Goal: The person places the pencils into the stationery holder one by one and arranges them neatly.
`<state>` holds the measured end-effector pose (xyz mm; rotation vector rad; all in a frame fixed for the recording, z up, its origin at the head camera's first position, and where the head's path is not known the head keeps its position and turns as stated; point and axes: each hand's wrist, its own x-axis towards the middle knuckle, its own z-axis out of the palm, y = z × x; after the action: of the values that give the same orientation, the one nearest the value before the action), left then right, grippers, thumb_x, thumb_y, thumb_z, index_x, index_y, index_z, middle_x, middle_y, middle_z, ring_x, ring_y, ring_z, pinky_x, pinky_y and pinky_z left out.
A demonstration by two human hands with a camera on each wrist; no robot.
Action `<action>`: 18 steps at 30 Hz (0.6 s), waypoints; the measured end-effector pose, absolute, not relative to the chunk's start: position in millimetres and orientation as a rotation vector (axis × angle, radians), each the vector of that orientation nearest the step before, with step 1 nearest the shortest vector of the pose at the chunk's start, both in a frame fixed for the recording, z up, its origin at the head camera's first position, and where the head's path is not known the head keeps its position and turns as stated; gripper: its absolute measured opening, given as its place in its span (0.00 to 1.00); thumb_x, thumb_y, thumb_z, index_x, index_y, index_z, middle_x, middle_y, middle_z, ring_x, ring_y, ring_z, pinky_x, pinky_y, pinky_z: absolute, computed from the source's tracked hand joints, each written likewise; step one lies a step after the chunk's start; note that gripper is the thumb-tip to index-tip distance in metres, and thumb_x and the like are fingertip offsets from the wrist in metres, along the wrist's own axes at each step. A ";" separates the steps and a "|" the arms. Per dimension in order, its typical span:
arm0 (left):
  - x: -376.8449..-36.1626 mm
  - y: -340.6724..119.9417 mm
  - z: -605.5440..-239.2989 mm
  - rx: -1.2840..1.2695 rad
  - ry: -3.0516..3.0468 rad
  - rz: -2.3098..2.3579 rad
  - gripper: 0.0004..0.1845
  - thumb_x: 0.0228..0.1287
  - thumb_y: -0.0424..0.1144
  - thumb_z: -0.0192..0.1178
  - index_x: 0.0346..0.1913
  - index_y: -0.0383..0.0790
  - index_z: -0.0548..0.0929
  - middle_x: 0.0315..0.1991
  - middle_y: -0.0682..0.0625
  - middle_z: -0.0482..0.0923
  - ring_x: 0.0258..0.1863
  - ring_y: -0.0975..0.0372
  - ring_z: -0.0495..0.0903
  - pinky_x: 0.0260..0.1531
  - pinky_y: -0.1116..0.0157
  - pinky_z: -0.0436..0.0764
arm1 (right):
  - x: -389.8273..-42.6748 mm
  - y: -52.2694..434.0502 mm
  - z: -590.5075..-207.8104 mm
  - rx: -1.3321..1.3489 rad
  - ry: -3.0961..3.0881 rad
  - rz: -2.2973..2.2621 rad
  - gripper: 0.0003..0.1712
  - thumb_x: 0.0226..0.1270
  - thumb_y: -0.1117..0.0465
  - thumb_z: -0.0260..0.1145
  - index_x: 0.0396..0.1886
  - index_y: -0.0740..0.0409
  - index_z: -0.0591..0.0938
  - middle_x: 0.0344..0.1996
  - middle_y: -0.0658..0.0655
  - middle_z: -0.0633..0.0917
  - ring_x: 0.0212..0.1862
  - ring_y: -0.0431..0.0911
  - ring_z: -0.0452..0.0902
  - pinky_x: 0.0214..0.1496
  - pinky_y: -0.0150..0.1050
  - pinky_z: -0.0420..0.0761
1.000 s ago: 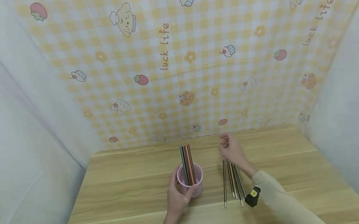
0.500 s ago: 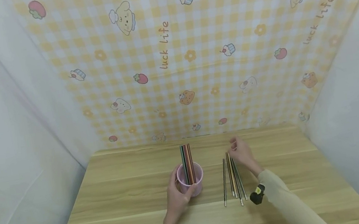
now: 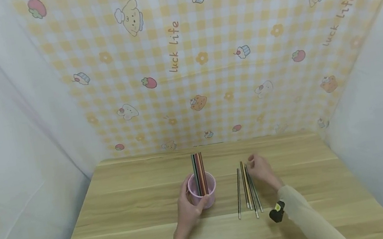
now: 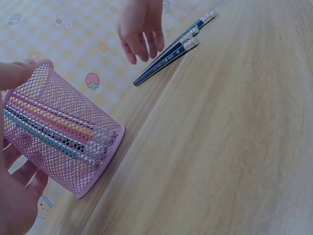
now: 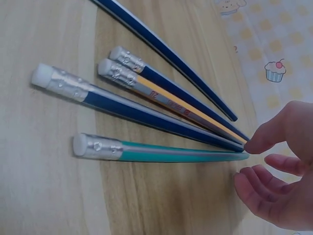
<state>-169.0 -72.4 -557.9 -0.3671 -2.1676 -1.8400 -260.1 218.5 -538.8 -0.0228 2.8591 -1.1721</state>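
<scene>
The left hand (image 3: 187,215) curls round the pink mesh cup (image 4: 83,107), which stands on the wooden table (image 3: 135,213) with several coloured pencils (image 3: 199,173) inside. The right hand (image 3: 260,169) is half open and grips nothing; its thumb is at the tips of five loose pencils (image 5: 161,120), whether touching I cannot tell.

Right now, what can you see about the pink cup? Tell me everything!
The cup is round and open-topped, with see-through mesh walls that look like metal, a smooth rim and a solid pink band at its base. It stands upright on the table, left of the loose pencils. Several bunched pencils stick up out of it. The left hand grips its side, thumb near the rim.
</scene>
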 end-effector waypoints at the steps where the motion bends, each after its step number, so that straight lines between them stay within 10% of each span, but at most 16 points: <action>1: -170.5 -72.4 -561.5 -0.360 -2.171 -1.833 0.48 0.45 0.40 0.71 0.68 0.34 0.57 0.64 0.40 0.64 0.62 0.47 0.66 0.63 0.48 0.65 | -259.9 218.6 -540.0 -0.017 2.860 -1.144 0.26 0.50 0.70 0.61 0.53 0.70 0.69 0.40 0.66 0.78 0.39 0.53 0.76 0.33 0.38 0.82; 18: -162.7 -73.7 -542.6 -0.380 -2.166 -1.882 0.45 0.45 0.34 0.71 0.67 0.33 0.57 0.63 0.35 0.63 0.61 0.43 0.66 0.62 0.44 0.63 | -264.7 212.8 -543.0 0.123 2.885 -0.875 0.20 0.47 0.69 0.62 0.42 0.69 0.69 0.30 0.61 0.76 0.26 0.48 0.70 0.21 0.32 0.73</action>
<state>-162.7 -73.7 -542.6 -0.3797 -2.1656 -1.8824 -264.7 212.8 -543.0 0.1229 2.8852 -0.8746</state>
